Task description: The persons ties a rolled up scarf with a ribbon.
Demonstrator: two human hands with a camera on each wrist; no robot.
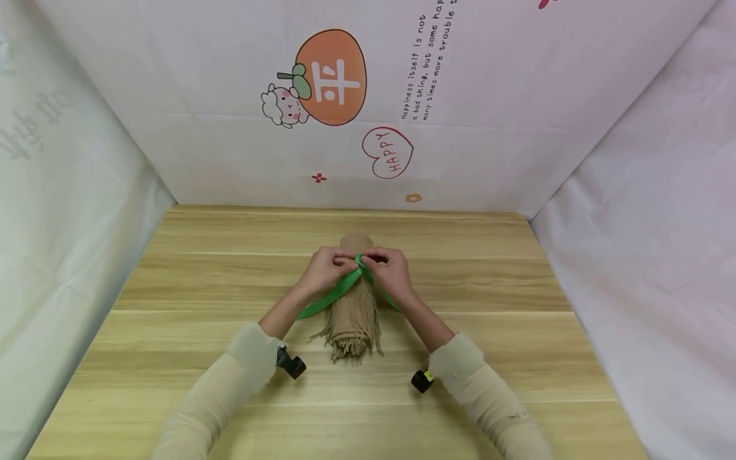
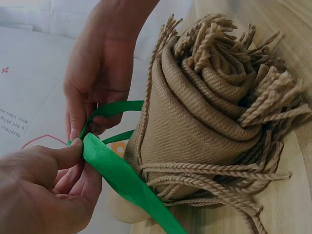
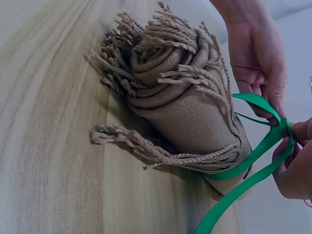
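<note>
Brown scarf (image 1: 352,316): we see it rolled into a thick bundle, lying on the tabletop (image 1: 489,287), with its length running away from the person.
Scarf ends: we note the fringe (image 2: 270,92) at the end nearest the person, and a smooth, rounded end toward the white back wall (image 1: 230,160).
Fringe layout: twisted cords spread out around the near end of the roll; some lie along its side.
Green ribbon (image 2: 124,180): we find it passing around the roll near the smooth end, its strands drawn together above the scarf.
Ribbon tails: one slants down to the left of the scarf; the other slants down to the right, toward the right wrist.
Left hand (image 1: 324,271): we see it closed to a pinch, thumb against fingers, gripping the ribbon where the strands meet.
Right hand (image 1: 393,271): we see it likewise closed to a pinch, holding the ribbon at the same meeting place.
Hand spacing: fingertips of both hands are right beside each other, above the roll.
Sleeves (image 1: 215,383): cream, covering both forearms, with a small black camera (image 1: 294,366) at the left wrist.
Wall print: we read HAPPY inside a red heart (image 1: 388,152).
</note>
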